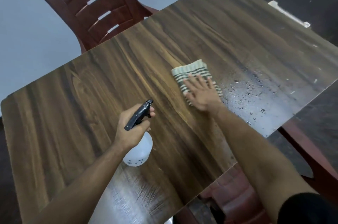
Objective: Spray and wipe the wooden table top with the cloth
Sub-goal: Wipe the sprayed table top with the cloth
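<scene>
Black-topped spray bottle (138,143) sits gripped in the left hand (130,128), nozzle aimed up-right toward the striped cloth (192,73). Its contents aren't clear. Right hand (203,95) lies flat, fingers spread, pressing the cloth onto the wet counter (91,84).

You stand in a plain home dining room: a wooden table (91,81) under your fingers (199,81), a maroon plastic chair (95,9) beyond them by a bare wall (23,31).

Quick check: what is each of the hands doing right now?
Left hand: closed around the spray bottle, held over the table.
Right hand: open, flat on the cloth.
</scene>
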